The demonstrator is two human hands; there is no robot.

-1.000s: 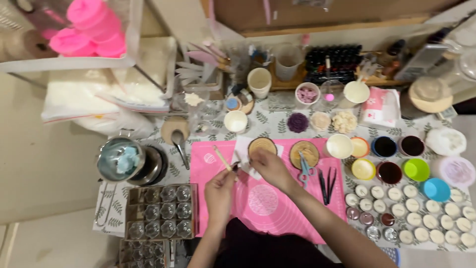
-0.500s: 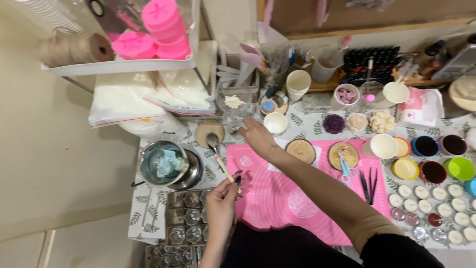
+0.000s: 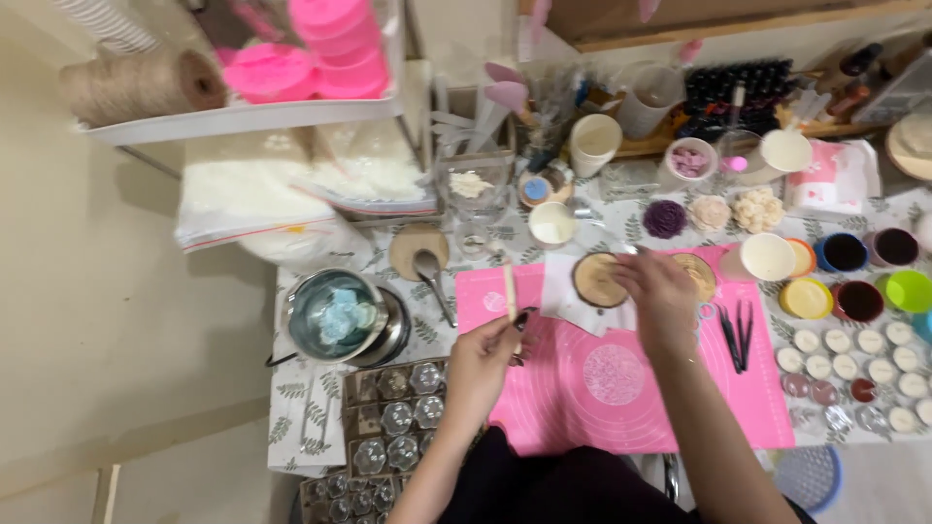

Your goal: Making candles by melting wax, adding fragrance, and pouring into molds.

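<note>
Fingers of the left hand (image 3: 482,367) pinch a thin wooden stick (image 3: 509,289); the right hand (image 3: 662,296), loosely curled, covers the round wooden slice (image 3: 594,279) at three o'clock on the pink silicone mat (image 3: 621,388).

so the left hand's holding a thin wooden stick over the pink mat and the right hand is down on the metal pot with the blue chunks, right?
Not quite. The right hand is over the round wooden discs on the pink mat, not the metal pot, which sits far left, untouched. The head view shows it. The left hand does hold the wooden stick.
</note>
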